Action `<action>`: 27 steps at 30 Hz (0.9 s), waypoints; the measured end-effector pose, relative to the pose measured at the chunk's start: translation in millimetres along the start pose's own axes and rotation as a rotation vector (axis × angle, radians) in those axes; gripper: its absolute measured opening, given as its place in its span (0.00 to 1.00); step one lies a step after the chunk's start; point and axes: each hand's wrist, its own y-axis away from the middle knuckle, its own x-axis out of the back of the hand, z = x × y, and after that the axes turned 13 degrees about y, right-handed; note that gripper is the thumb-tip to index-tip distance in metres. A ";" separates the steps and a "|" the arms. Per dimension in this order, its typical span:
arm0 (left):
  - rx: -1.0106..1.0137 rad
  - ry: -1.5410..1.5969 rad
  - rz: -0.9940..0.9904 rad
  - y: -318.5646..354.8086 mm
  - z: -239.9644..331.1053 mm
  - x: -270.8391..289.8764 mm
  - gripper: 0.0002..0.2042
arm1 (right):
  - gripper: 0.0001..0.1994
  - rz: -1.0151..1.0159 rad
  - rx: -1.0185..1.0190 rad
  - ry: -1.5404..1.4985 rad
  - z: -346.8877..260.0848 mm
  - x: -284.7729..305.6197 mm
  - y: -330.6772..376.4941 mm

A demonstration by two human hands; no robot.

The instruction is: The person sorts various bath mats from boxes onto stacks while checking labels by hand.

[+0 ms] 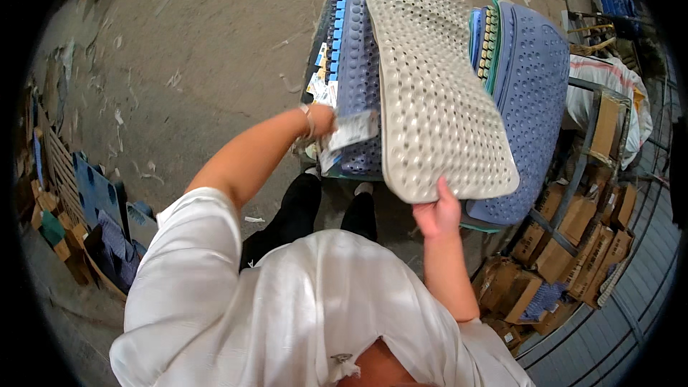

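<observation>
A beige rubber bath mat (437, 79) with rows of bumps and holes lies slanted over two stacks of mats. My right hand (438, 213) grips its near edge, thumb on top and the other fingers underneath. To its left, my left hand (322, 120) is closed on a white printed card (355, 129), which is smeared by motion and reaches close to the mat's left edge. Beneath the card sits the left stack of blue-purple mats (355, 50). On the right rises a second stack of blue-purple mats (530, 100), with green and yellow edges showing beside it.
More printed cards (321, 86) rest at the left stack's side. Flattened cardboard boxes (566, 236) are piled on the right below a metal frame (591, 125) and a white sack (609, 93). Cardboard and mat pieces (93, 208) lie at far left. Scraps litter the concrete floor (208, 36).
</observation>
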 end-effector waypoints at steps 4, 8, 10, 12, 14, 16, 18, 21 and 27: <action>-0.029 -0.290 -0.199 -96.1 -37.9 21.1 0.11 | 0.20 0.055 -0.279 0.152 83.3 79.6 -35.8; 0.403 0.018 -0.242 -58.3 26.1 57.4 0.09 | 0.17 0.212 -0.581 0.739 120.5 105.1 -37.2; 0.356 -0.089 -0.176 -32.9 12.9 52.6 0.08 | 0.18 0.075 -0.482 0.760 114.3 105.8 -20.1; 0.204 -0.139 -0.079 3.2 10.9 47.8 0.05 | 0.17 0.019 -0.451 0.793 87.2 93.3 -7.2; 0.180 0.897 0.116 59.0 34.2 49.2 0.03 | 0.17 -0.010 -0.361 0.873 58.7 74.8 1.6; 0.111 1.124 0.152 113.2 103.2 59.1 0.07 | 0.19 -0.067 -0.227 0.851 19.0 27.3 18.1; -0.167 1.311 0.137 158.5 158.3 61.2 0.11 | 0.19 -0.230 -0.112 0.676 -24.3 -21.2 40.5; -0.475 1.314 0.112 215.1 231.0 67.5 0.28 | 0.14 -0.312 0.145 0.658 -73.1 -81.8 96.9; -0.771 1.195 0.035 262.1 316.5 75.1 0.41 | 0.07 -0.246 0.476 0.724 -116.8 -94.8 203.0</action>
